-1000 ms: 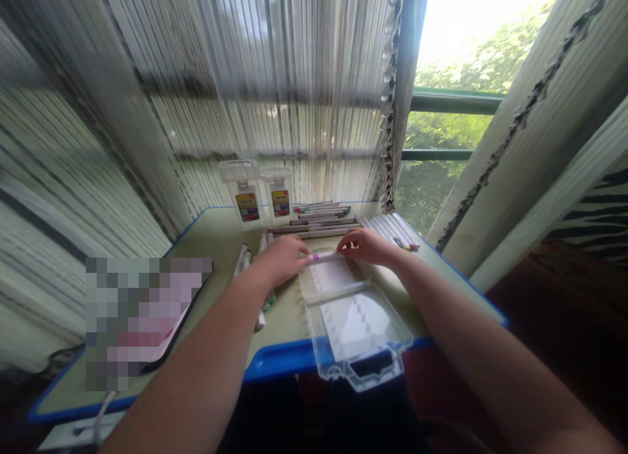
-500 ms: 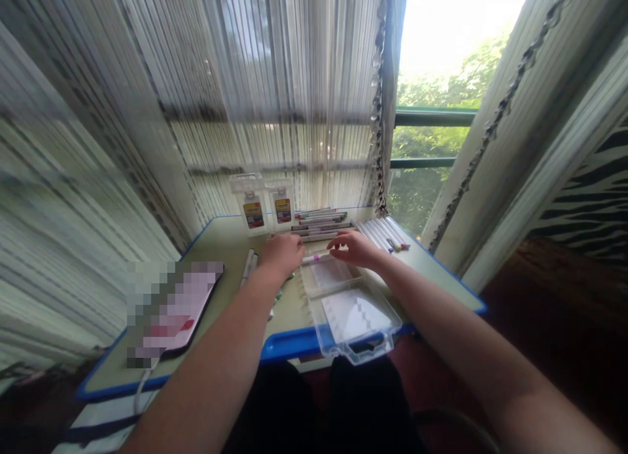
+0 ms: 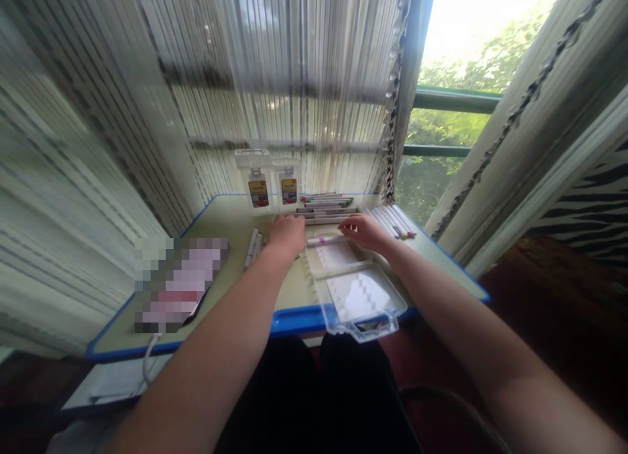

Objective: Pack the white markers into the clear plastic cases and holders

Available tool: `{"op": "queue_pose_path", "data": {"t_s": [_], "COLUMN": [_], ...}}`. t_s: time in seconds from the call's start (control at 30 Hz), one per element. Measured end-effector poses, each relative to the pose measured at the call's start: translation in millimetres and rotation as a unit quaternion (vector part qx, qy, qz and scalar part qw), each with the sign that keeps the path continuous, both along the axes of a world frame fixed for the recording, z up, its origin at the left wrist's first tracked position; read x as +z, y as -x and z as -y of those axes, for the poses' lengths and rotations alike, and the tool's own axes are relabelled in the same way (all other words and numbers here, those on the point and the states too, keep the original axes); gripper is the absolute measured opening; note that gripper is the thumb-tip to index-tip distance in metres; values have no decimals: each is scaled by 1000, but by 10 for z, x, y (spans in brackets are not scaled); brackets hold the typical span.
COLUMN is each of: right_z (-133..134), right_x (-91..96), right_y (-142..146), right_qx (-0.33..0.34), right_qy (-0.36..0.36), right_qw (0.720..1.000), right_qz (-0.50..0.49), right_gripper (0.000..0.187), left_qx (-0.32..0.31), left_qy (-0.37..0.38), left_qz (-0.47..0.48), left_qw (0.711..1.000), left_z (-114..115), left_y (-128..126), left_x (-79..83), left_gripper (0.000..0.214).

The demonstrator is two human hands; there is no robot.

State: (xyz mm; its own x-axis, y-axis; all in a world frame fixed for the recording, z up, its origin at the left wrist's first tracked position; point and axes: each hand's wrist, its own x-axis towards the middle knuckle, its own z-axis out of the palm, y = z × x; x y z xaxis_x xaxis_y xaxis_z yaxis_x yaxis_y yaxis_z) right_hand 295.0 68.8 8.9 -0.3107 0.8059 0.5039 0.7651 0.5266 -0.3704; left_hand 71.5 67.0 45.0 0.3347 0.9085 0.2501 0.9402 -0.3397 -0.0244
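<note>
1. Reference: centre the clock on the clear case (image 3: 360,294); 12 o'clock points away from the wearer.
2. Case: lies open on the table (image 3: 289,297), its handle at 6 o'clock overhanging the blue edge. Laid flat this way, both halves face up, which presumably leaves the far half within reach of both hands.
3. Single marker (image 3: 331,240): sits at 11 o'clock, crosswise at the far end of the case. A purple band shows near its left end. The crosswise lie probably suits the width of that half.
4. Left hand (image 3: 286,237): at 10 o'clock, palm down, fingers curled toward the table. The fingertips are hidden; whether they pinch anything cannot be told. The bent wrist suggests a reach for something low.
5. Right hand (image 3: 364,233): at 12 o'clock, above the far rim. Fingers are loosely bent and slightly spread, with nothing visible between them. This posture likely keeps the hand close to the marker.
6. Loose markers: a long stack (image 3: 328,217) lies at 11 o'clock, a side-by-side row (image 3: 387,220) at 1 o'clock, and a small group (image 3: 252,246) at 9 to 10 o'clock. Parallel alignment probably keeps them sorted and stops rolling.
7. Labelled containers (image 3: 258,191): two stand upright at 10 to 11 o'clock, apparently to save table area.
</note>
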Motion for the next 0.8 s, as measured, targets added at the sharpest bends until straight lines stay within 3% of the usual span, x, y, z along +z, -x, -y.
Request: {"op": "queue_pose_path", "data": {"t_s": [0.37,0.53,0.63,0.8], "right_z": [6,38,56,15], "right_x": [19,50,65,11], "right_y": [5,18,8,-38], "right_qx": [-7,-22,-5,12], "right_qy": [-2,14,33,43], "right_qw": [1000,999,999,998], "right_qz": [13,22,34,52], "right_gripper": [18,23,21,24], "left_qx": [14,30,31,-22], "left_qy": [35,29,52,52], "left_qz": [77,99,181,379], "left_qw": [996,994,982,924], "left_z": [-55,-61,-96,-208], "left_y": [14,9,6,-22], "left_x": [-29,-34,-55,-93], "left_gripper": [26,32,40,48]}}
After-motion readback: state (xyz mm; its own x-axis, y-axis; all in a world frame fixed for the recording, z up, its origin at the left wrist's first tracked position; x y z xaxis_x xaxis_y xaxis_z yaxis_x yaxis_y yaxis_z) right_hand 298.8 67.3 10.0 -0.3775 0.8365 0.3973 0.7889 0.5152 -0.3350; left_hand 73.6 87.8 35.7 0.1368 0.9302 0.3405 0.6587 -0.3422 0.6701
